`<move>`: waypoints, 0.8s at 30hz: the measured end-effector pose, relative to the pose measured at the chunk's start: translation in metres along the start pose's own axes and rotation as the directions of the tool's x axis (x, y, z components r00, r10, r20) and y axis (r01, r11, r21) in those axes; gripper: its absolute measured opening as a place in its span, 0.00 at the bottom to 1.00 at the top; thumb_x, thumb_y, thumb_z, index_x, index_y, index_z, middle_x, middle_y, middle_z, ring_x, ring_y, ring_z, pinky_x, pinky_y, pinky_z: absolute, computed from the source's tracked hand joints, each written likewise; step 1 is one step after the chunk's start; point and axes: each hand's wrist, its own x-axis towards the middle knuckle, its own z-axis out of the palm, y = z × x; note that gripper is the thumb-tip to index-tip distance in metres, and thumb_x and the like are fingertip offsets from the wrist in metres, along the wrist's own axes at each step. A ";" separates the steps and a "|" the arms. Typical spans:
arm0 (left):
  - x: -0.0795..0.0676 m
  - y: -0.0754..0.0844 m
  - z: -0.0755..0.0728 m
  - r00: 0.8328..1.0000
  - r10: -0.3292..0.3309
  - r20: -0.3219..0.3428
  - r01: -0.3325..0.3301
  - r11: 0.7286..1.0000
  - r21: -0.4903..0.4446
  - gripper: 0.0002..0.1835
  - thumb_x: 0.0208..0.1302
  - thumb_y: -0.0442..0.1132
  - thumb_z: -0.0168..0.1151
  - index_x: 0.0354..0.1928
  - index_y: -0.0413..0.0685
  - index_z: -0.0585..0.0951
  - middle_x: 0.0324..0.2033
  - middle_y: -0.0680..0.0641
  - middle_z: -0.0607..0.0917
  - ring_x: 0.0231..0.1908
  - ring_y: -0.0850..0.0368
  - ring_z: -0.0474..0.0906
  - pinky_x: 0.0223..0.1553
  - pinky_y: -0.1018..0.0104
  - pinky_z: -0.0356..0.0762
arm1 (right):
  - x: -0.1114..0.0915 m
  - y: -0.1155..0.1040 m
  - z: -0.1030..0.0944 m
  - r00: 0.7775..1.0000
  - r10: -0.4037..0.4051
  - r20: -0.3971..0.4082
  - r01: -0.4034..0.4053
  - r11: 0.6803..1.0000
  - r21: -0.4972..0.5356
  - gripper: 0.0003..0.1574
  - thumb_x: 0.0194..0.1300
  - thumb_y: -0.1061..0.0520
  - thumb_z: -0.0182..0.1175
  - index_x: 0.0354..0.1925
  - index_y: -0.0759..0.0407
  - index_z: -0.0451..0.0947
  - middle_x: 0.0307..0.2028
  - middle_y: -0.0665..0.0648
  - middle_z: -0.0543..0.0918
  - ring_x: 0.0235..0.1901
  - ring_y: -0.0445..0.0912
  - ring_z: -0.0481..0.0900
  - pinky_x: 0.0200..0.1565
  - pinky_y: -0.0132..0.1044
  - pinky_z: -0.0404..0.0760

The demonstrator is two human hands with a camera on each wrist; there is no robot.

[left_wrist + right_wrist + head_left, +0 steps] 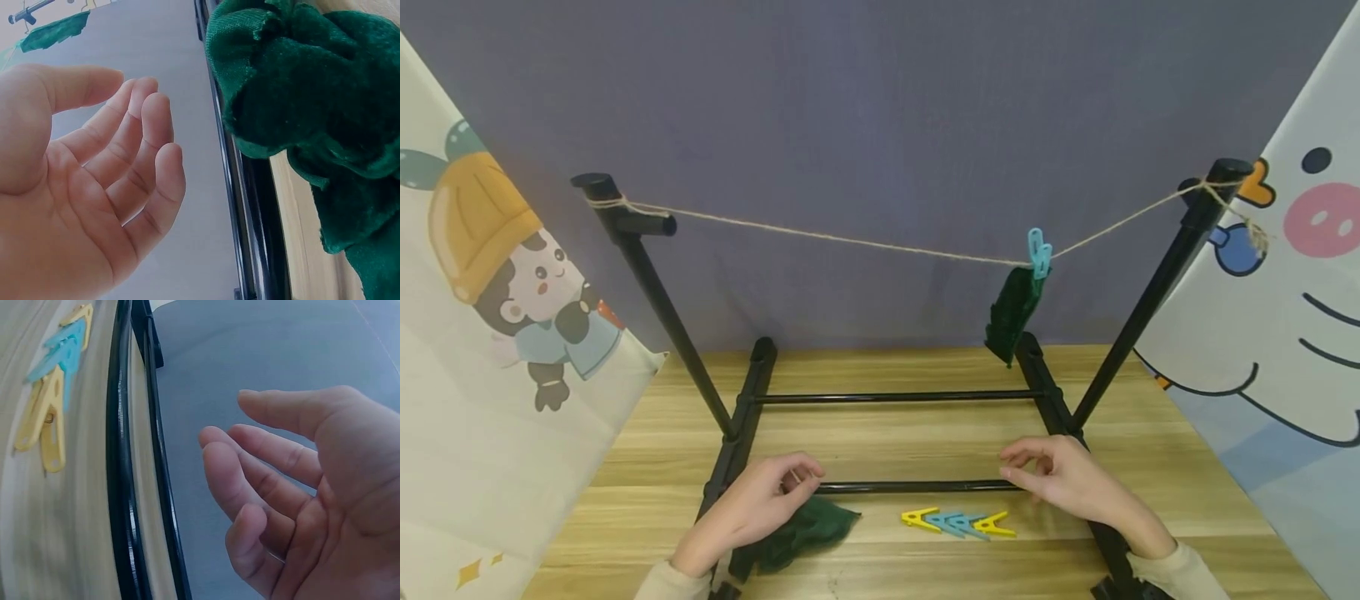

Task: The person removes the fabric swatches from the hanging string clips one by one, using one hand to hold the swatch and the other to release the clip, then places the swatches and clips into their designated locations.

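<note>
My left hand (769,497) hovers over a crumpled dark green velvety cloth (811,533), its fingers loosely bent around nothing. In the left wrist view the cloth (312,87) bunches up to the right of the fingertips. My right hand (1060,477) is held near the right end of the front crossbar, relaxed, with no object in its grasp. Between the hands, on the table, lies a row of clothespins (958,522), yellow at both ends and blue in the middle. A second green cloth (1015,312) hangs from the string (850,242) by a light blue clothespin (1038,252).
A black tube frame has a left post (662,300), a right post (1150,308) and two low crossbars, including the front crossbar (917,486). It stands on a wood-grain table (880,446). Behind rises a grey-blue backdrop (865,125), with cartoon-printed sheets at both sides.
</note>
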 end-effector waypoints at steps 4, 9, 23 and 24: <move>0.003 0.002 0.001 1.000 0.002 -0.005 -0.002 1.000 0.011 0.13 0.81 0.53 0.59 0.53 0.57 0.87 0.43 0.58 0.90 0.39 0.70 0.82 0.40 0.69 0.81 | 0.002 -0.004 -0.004 1.000 -0.022 -0.022 0.022 1.000 -0.021 0.19 0.76 0.49 0.67 0.57 0.58 0.86 0.45 0.60 0.91 0.20 0.42 0.83 0.24 0.38 0.82; 0.005 0.005 0.001 1.000 0.001 0.000 -0.001 1.000 -0.002 0.13 0.81 0.52 0.60 0.54 0.57 0.87 0.44 0.55 0.90 0.41 0.68 0.82 0.42 0.68 0.81 | 0.004 -0.011 -0.008 0.998 -0.045 -0.039 0.044 0.999 -0.031 0.16 0.77 0.51 0.66 0.57 0.57 0.87 0.46 0.61 0.91 0.20 0.39 0.81 0.23 0.37 0.81; 0.020 0.018 0.004 0.999 0.051 -0.002 -0.051 0.999 0.004 0.11 0.82 0.52 0.58 0.52 0.61 0.87 0.44 0.56 0.90 0.42 0.67 0.82 0.42 0.67 0.81 | 0.008 -0.033 -0.018 0.987 -0.053 -0.151 0.038 0.994 -0.102 0.12 0.75 0.49 0.68 0.52 0.49 0.89 0.43 0.56 0.91 0.18 0.41 0.79 0.18 0.35 0.75; 0.021 0.019 0.004 0.999 0.054 -0.002 -0.054 0.998 0.006 0.11 0.82 0.52 0.58 0.53 0.61 0.87 0.44 0.55 0.90 0.42 0.67 0.83 0.42 0.67 0.81 | 0.009 -0.034 -0.019 0.985 -0.058 -0.160 0.040 0.993 -0.112 0.11 0.75 0.48 0.68 0.51 0.49 0.89 0.42 0.54 0.91 0.17 0.41 0.78 0.18 0.35 0.74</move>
